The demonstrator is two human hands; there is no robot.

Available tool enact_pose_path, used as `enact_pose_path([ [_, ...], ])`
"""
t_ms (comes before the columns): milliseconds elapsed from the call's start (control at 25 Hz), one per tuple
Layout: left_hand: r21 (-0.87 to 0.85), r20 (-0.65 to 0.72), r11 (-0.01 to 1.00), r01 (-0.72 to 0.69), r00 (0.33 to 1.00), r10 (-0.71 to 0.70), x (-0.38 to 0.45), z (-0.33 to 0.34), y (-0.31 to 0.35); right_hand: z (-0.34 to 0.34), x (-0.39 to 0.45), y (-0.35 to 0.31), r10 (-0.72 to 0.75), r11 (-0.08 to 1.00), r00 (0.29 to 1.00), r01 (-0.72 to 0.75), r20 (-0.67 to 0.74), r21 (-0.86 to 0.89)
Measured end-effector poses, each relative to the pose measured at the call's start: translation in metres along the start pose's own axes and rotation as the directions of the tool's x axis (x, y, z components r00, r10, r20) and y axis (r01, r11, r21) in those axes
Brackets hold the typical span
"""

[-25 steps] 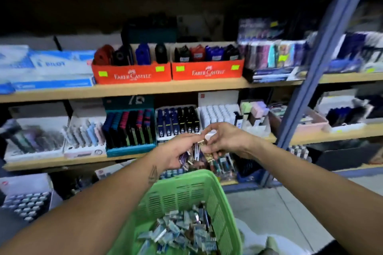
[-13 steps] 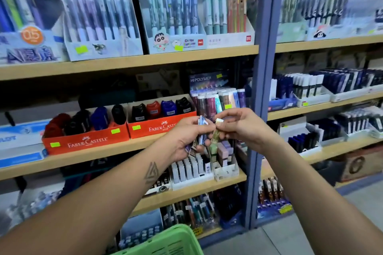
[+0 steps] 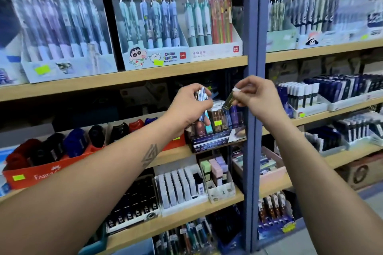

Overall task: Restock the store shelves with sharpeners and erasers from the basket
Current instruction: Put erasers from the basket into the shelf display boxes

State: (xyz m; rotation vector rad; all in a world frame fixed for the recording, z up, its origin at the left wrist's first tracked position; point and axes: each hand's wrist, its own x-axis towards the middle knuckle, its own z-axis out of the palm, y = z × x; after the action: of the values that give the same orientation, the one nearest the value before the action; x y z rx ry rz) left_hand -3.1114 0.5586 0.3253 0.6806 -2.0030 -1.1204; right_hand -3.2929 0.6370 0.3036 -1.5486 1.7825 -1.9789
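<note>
My left hand (image 3: 189,107) grips a small bundle of slim stick erasers (image 3: 202,97), blue and white, held upright in front of the middle shelf. My right hand (image 3: 256,95) pinches one gold-sleeved stick eraser (image 3: 229,100) by its white top, tilted down toward the dark display box (image 3: 215,141) of slim erasers below it. That box holds several brown, teal and purple stick erasers standing upright. The green basket is out of view.
Red Faber-Castell trays (image 3: 39,174) with red, blue and black sharpeners sit left on the same shelf. Pen display boxes (image 3: 153,27) fill the shelf above. A blue upright post (image 3: 253,109) stands right of the hands. White eraser trays (image 3: 180,190) line the shelf below.
The view rose from the basket to the upper shelves. Both hands lifted with the erasers, then moved apart, the right one carrying a single eraser away from the bundle.
</note>
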Motion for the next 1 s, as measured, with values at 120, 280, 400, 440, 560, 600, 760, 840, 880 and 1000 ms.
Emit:
enact_pose_path([
  [120,0.128,0.053,0.991,0.030,0.998,-0.037,0.004,0.004,-0.002,0.007,0.003,0.007,0.032,0.999,0.998,-0.033,0.045,0.006],
  [280,0.132,0.085,0.985,0.109,0.989,-0.120,0.011,0.002,-0.003,0.010,0.007,0.011,0.076,0.997,0.996,-0.077,0.051,0.031],
  [400,0.041,0.099,0.991,0.126,0.987,-0.129,0.016,-0.005,-0.001,0.012,0.008,0.011,0.110,0.993,0.994,-0.110,0.017,0.035],
  [440,-0.010,0.081,0.992,0.126,0.989,-0.125,0.017,-0.009,0.000,0.013,0.009,0.009,0.106,0.992,0.994,-0.105,-0.008,0.070],
  [560,-0.117,-0.017,0.986,0.120,0.992,-0.122,0.024,-0.023,-0.002,0.017,0.014,-0.001,0.068,0.978,0.995,-0.052,-0.072,0.202],
  [600,-0.104,-0.050,0.987,0.121,0.991,-0.126,0.025,-0.029,-0.004,0.021,0.016,-0.002,0.056,0.977,0.996,-0.041,-0.066,0.210],
  [760,0.024,-0.068,0.989,0.147,0.987,-0.146,0.028,-0.046,-0.013,0.046,0.018,0.010,0.044,0.992,0.999,-0.043,-0.010,0.115],
  [840,0.082,-0.021,0.981,0.176,0.984,-0.175,0.029,-0.051,-0.017,0.052,0.020,0.016,0.053,0.996,0.998,-0.052,-0.021,0.066],
  [880,0.104,0.000,0.976,0.192,0.981,-0.193,0.029,-0.053,-0.020,0.054,0.021,0.017,0.058,0.997,0.998,-0.057,-0.021,0.048],
  [1000,0.085,0.017,0.965,0.247,0.968,-0.249,0.032,-0.058,-0.030,0.059,0.021,0.014,0.058,0.998,0.998,-0.058,-0.005,0.038],
])
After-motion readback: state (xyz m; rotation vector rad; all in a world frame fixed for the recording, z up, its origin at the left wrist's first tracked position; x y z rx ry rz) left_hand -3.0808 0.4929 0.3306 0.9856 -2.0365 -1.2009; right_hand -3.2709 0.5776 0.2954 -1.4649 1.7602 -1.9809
